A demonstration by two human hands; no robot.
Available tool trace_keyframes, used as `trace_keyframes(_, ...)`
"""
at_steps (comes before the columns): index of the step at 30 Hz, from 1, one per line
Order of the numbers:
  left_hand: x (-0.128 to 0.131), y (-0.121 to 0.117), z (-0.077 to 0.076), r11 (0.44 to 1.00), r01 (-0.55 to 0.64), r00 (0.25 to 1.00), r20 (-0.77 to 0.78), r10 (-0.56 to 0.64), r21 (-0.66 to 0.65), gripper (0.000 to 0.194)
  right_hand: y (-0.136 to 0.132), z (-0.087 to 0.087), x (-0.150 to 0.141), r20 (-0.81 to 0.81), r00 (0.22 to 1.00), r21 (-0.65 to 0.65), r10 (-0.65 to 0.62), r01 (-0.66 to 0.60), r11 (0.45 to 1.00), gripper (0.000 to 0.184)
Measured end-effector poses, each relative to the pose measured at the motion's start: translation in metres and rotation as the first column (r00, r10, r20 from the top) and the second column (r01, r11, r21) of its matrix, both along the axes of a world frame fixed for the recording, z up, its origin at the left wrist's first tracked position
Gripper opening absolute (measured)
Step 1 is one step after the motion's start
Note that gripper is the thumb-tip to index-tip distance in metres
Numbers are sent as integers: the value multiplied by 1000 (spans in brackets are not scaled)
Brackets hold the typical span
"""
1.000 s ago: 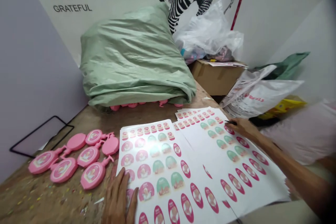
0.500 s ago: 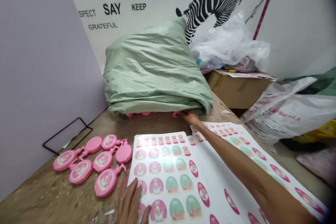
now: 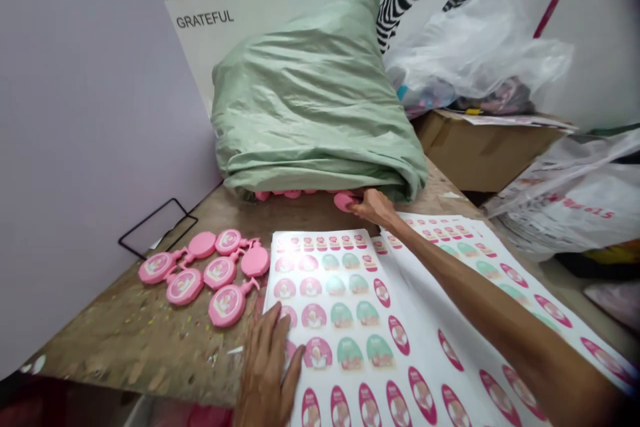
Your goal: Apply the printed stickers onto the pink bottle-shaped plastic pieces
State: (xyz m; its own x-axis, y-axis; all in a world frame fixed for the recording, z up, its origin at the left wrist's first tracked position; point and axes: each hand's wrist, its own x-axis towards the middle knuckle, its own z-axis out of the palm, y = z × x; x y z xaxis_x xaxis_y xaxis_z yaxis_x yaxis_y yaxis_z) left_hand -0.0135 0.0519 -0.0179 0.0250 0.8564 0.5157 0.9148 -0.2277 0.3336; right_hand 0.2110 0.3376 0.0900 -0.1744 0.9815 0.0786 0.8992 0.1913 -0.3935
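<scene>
My left hand [image 3: 267,363] lies flat with fingers stretched out along the left edge of a sticker sheet [image 3: 327,310] printed with pink and green labels. My right hand [image 3: 374,205] reaches forward to the mouth of a big green bag [image 3: 320,100]. Its fingers are closed around a pink toy pump bottle [image 3: 345,201], just outside the bag. More pink pieces [image 3: 293,194] peek out under the bag's edge; the rest are hidden inside. Left of the sheet lies a group of flat pink toy bottles [image 3: 220,271], most with round labels facing up.
More sticker sheets [image 3: 500,267] lie under and beside my right forearm. A black wire frame [image 3: 145,221] stands by the pale partition [image 3: 100,113]. A cardboard box [image 3: 480,153] with clear plastic bags [image 3: 475,60] on top is at the right, beyond the wooden table [image 3: 125,347].
My right hand has come out a little from under the green bag, and a pink toy pump bottle now shows in its fingers. The view has tilted down. My left hand stays on the sheet.
</scene>
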Motion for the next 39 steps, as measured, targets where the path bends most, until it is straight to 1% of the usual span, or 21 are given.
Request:
trace_keyframes(2, 2, 5, 19, 1000, -11, 999, 43, 11, -13, 47, -30, 8, 5, 46, 993, -10, 109, -109, 994, 31)
trace_keyframes(4, 7, 14, 45, 998, 33, 995, 91, -29, -48, 52, -69, 19, 8, 81, 957, -33, 280, -278, 960, 29)
trace_keyframes(6, 17, 25, 71, 982, 146, 979, 159, -127, -117, 57, -110, 30, 7, 129, 814, -85, 566, -560, 824, 23)
trace_keyframes(9, 38, 35, 98, 871, 385, 887, 382, -259, -304, 53, -160, 41, 4, -13, 635, -137, 772, -766, 628, 24)
trace_keyframes(10, 43, 36, 102, 821, 443, 848, 467, -252, -361, 48, -169, 41, 4, -92, 609, -142, 788, -791, 595, 26)
trace_keyframes(12, 50, 35, 100, 753, 488, 786, 598, -158, -441, 33, -177, 38, 5, -287, 598, -169, 749, -801, 575, 30)
trace_keyframes(13, 50, 34, 97, 747, 477, 758, 647, -83, -463, 27, -176, 34, 5, -384, 609, -183, 694, -787, 590, 32)
trace_keyframes(15, 45, 34, 87, 779, 419, 664, 742, 88, -467, 26, -165, 22, 2, -526, 662, -175, 533, -698, 694, 29)
trace_keyframes(17, 35, 38, 80, 830, 359, 468, 852, 236, -427, 36, -149, 5, -7, -566, 734, -121, 376, -525, 842, 26)
trace_keyframes(19, 24, 48, 76, 877, 311, 221, 925, 308, -366, 44, -134, -14, -21, -496, 821, -26, 283, -339, 940, 31)
trace_keyframes(21, 16, 62, 75, 902, 294, 22, 946, 323, -315, 46, -122, -32, -37, -384, 891, 63, 242, -237, 970, 28)
trace_keyframes(22, 14, 69, 74, 908, 293, -46, 944, 325, -299, 45, -118, -40, -44, -336, 914, 99, 228, -206, 974, 24)
trace_keyframes(24, 13, 81, 72, 915, 294, -136, 936, 325, -275, 43, -114, -52, -53, -281, 938, 143, 203, -168, 975, 19)
trace_keyframes(27, 15, 93, 65, 933, 279, -189, 939, 287, -229, 38, -114, -64, -56, -260, 946, 181, 194, -150, 972, 16)
trace_keyframes(30, 17, 94, 59, 930, 309, -198, 943, 269, -201, 40, -118, -69, -53, -283, 940, 197, 189, -136, 971, 16)
trace_keyframes(32, 17, 91, 59, 911, 344, -138, 947, 290, -229, 46, -120, -70, -52, -330, 925, 196, 187, -127, 972, 18)
trace_keyframes(33, 17, 89, 60, 902, 341, -56, 953, 299, -263, 49, -121, -69, -52, -355, 915, 195, 191, -127, 972, 21)
trace_keyframes(34, 18, 87, 61, 903, 311, 69, 955, 289, -296, 50, -121, -66, -53, -393, 899, 183, 194, -130, 975, 24)
trace_keyframes(37, 24, 83, 66, 957, 146, 561, 818, 130, -252, 43, -123, -53, -59, -597, 787, 50, 155, -156, 986, 38)
trace_keyframes(38, 27, 81, 67, 972, 119, 675, 735, 70, -202, 43, -123, -47, -61, -670, 731, -5, 132, -183, 983, 43)
trace_keyframes(39, 29, 80, 68, 981, 114, 741, 671, 23, -159, 46, -124, -41, -62, -731, 673, -50, 110, -214, 976, 45)
